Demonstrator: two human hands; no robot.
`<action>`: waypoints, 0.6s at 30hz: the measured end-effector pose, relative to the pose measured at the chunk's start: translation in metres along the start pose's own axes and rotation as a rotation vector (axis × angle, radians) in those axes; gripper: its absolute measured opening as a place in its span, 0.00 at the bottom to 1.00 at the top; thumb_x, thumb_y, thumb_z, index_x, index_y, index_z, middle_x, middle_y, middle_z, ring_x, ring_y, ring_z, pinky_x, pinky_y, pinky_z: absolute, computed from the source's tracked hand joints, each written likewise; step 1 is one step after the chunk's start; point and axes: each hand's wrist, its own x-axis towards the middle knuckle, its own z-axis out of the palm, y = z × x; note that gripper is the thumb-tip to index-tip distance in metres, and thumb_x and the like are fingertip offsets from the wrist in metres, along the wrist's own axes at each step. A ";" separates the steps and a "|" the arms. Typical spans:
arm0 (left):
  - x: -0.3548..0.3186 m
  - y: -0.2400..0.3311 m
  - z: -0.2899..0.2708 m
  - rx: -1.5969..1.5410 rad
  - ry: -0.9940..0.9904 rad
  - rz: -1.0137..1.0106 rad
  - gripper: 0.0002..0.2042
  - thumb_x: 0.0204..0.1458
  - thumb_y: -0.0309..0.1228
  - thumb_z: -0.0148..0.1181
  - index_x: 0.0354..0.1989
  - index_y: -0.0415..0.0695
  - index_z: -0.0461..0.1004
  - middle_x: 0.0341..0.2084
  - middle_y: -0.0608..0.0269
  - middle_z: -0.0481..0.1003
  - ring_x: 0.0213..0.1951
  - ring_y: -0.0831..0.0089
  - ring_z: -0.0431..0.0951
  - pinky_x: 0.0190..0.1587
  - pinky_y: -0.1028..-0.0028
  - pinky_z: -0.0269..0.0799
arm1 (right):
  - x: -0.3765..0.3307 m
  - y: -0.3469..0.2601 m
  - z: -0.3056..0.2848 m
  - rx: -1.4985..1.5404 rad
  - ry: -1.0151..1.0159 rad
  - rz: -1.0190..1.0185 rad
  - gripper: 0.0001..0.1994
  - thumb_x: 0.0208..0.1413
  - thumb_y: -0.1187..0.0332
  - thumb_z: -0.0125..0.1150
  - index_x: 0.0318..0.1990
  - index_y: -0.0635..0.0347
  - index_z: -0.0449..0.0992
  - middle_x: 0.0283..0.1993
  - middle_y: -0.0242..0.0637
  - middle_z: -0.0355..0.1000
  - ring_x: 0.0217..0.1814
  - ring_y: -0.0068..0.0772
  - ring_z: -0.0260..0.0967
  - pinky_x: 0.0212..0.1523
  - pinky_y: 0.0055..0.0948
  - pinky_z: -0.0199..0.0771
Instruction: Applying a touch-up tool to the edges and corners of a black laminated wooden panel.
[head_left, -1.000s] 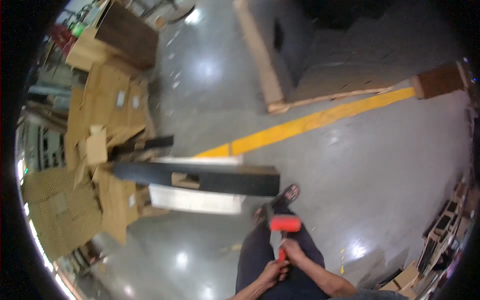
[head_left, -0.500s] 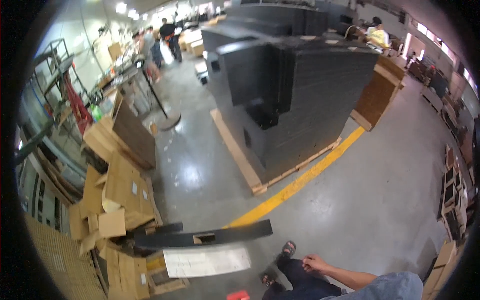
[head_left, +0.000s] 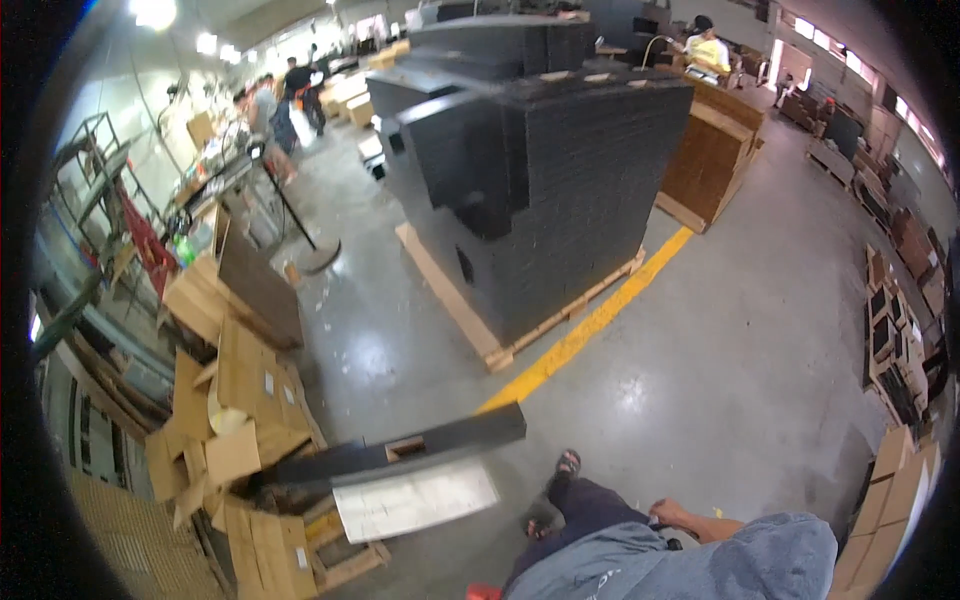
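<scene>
Our right hand [head_left: 672,514] rested on our knee, perhaps gripping something dark; we could not tell its grip. A red tool [head_left: 481,592] peeked at the bottom edge. Our left hand stayed unseen. Nearby, a long black panel [head_left: 400,456] lay across cardboard boxes [head_left: 245,400]

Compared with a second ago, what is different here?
The view has swung up from the floor to the hall, so the tall stack of dark panels now shows. The red-headed hammer, then gripped and in full view, has slipped to the bottom edge; whether it is still held cannot be told. One hand now rests on the person's knee. The long dark board still lies by the cardboard boxes.
</scene>
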 end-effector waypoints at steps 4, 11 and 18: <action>0.000 -0.015 0.008 0.029 -0.030 -0.026 0.11 0.53 0.40 0.59 0.24 0.57 0.62 0.15 0.78 0.58 0.17 0.81 0.57 0.21 0.77 0.49 | -0.005 -0.048 -0.031 0.854 0.058 0.543 0.18 0.56 0.60 0.60 0.48 0.63 0.81 0.39 0.42 0.81 0.39 0.33 0.77 0.43 0.34 0.77; 0.008 -0.014 0.053 0.140 -0.103 -0.082 0.11 0.52 0.40 0.59 0.26 0.57 0.62 0.17 0.78 0.59 0.19 0.80 0.58 0.23 0.76 0.50 | -0.027 -0.053 -0.049 0.958 0.097 0.560 0.16 0.58 0.64 0.59 0.48 0.66 0.80 0.36 0.40 0.80 0.33 0.29 0.76 0.35 0.30 0.77; 0.008 -0.022 0.111 0.245 -0.165 -0.079 0.11 0.51 0.41 0.60 0.28 0.56 0.63 0.18 0.77 0.60 0.20 0.79 0.59 0.24 0.76 0.51 | -0.047 -0.017 -0.058 1.113 0.084 0.699 0.12 0.57 0.68 0.56 0.40 0.67 0.80 0.30 0.41 0.79 0.27 0.32 0.77 0.27 0.30 0.77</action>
